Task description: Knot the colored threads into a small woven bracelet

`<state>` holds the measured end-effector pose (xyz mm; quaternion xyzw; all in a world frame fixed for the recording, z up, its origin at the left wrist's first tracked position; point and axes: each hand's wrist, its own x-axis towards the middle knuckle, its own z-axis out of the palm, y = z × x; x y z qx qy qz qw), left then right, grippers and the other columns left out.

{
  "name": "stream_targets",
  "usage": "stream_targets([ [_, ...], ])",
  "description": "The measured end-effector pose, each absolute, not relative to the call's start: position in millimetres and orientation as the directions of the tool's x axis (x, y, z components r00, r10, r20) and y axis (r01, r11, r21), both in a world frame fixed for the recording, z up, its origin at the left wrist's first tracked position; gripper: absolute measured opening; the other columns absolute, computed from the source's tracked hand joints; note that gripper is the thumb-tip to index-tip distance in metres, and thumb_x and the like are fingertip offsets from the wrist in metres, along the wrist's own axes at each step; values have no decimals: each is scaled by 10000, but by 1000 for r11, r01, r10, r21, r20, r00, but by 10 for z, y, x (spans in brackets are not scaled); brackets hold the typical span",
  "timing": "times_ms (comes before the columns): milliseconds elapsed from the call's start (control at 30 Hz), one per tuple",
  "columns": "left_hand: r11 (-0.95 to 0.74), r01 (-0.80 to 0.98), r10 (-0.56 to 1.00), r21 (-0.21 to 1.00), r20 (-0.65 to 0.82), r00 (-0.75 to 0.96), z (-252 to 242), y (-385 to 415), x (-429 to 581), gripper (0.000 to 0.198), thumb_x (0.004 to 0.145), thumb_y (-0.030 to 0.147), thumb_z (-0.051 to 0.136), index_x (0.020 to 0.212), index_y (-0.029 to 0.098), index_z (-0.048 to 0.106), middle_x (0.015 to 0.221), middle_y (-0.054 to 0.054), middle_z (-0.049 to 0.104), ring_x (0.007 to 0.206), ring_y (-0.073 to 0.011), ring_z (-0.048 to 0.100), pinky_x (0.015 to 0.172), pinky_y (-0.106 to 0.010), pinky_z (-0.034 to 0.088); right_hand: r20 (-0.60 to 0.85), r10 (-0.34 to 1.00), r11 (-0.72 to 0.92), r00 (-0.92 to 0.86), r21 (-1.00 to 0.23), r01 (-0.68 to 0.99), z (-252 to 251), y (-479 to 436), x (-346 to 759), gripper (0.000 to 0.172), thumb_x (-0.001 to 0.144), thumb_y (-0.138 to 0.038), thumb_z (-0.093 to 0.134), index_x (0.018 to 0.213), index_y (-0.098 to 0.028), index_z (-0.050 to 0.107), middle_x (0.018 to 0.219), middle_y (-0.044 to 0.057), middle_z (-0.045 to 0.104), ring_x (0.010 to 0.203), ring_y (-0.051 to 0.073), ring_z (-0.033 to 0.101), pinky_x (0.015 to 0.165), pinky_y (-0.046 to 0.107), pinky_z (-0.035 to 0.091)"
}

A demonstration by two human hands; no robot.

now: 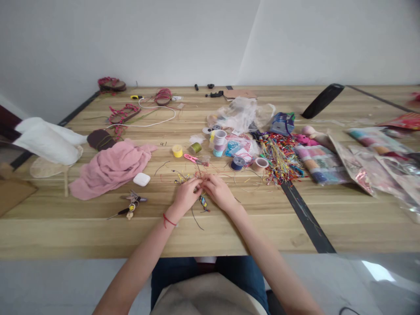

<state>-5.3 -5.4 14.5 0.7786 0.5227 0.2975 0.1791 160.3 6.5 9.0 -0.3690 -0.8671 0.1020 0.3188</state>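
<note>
My left hand [187,194] and my right hand [218,190] meet over the table, fingertips pinched together on thin cord, whose details are hidden by the fingers. Just below the fingers lies a small colourful charm [203,201] with a blue, yellow and dark pattern. A dark cord end [197,220] trails toward me from under my left hand. Beyond the fingertips are pink-handled thread snips [190,157] and a scatter of small yellow and dark thread pieces [181,176]. A red string bracelet [169,221] circles my left wrist.
Spools stand ahead: yellow [177,151], green [196,147], dark blue [238,163] and a white stack [219,142]. Colourful knotted cords [282,157] heap at right, near packets [323,164]. On the left lie a pink cloth [114,168], white case [141,179] and keys [131,205].
</note>
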Motion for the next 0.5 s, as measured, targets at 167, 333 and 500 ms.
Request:
stream_targets([
  [167,-394,711,918,582,279,281,133,-51,-61,228,771,42,611,934,191,666,858,-22,666,758,-149,619,717,-262,502,478,693,717,-540,-379,585,84,66,1590,171,946,-187,473,911,-176,639,1020,137,611,928,241,566,816,388,499],
  [333,-387,720,921,576,273,277,143,-53,-59,228,766,35,614,924,190,664,853,-17,666,773,-157,622,711,-259,494,473,703,707,-531,-390,589,102,53,1579,189,956,-201,445,920,-174,629,1022,138,604,927,238,561,821,395,500],
  [500,-386,705,922,595,269,279,168,-58,-53,217,780,31,611,915,190,671,839,-16,662,736,-147,610,675,-246,473,494,732,681,-468,-513,523,135,45,1605,172,957,-241,451,923,-187,612,1063,131,583,988,237,563,866,394,491],
])
